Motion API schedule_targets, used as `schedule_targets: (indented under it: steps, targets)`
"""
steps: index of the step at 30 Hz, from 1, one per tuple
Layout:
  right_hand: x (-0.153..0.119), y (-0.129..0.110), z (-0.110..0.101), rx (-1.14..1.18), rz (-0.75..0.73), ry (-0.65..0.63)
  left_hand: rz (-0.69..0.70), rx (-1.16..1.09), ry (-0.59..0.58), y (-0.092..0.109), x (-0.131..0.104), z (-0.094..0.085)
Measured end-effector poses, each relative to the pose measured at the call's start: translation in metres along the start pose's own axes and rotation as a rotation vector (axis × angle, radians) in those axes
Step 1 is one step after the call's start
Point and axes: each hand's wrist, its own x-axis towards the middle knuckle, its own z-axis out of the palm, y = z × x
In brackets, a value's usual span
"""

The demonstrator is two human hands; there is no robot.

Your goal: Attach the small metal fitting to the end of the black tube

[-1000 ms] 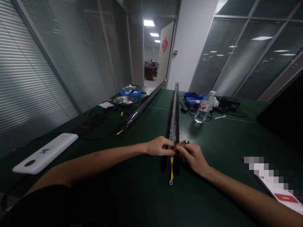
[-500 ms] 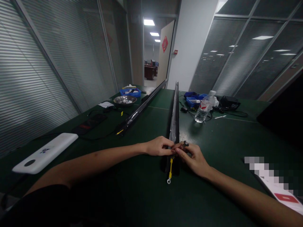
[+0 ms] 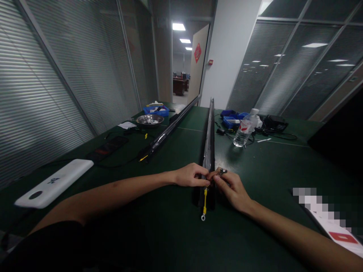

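Observation:
A long dark rail point(image 3: 209, 143) with a greyish inner face runs away from me across the table. At its near end my left hand point(image 3: 191, 175) is closed, thumb and fingers pinching the rail's end. My right hand point(image 3: 231, 187) is closed beside it, fingertips almost touching the left ones. A small shiny metal piece point(image 3: 223, 171) shows at my right fingers; its kind is unclear. Below both hands, a yellow-sleeved wire point(image 3: 205, 202) with a ring terminal point(image 3: 203, 218) sticks out of the rail's end towards me. My fingers hide the exact contact point.
Another dark rail point(image 3: 170, 130) lies to the left. Further left are a white power bank-like case point(image 3: 55, 183), a metal bowl point(image 3: 149, 120) and a blue bin point(image 3: 147, 112). A water bottle point(image 3: 245, 128), blue trays point(image 3: 228, 122) and cables stand at the right.
The shiny metal piece at my right hand has turned, and my right thumb has shifted slightly right. The ring terminal has swung a little to the right. My left hand stays put.

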Motion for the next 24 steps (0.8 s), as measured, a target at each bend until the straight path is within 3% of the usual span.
schedule_targets:
  steps: [9, 19, 24]
  targets:
    - [-0.001, 0.0022, 0.0014, 0.01, 0.055, -0.02, 0.055, 0.026, -0.01, -0.0009, 0.0007, -0.0009]
    - [-0.001, 0.0028, 0.0013, 0.004, -0.047, 0.002, 0.002, -0.013, 0.004, 0.0014, -0.0004, 0.0008]
    - [-0.0008, 0.0039, 0.0026, 0.014, 0.013, -0.002, 0.011, -0.008, -0.008, -0.0018, 0.0004, 0.0007]
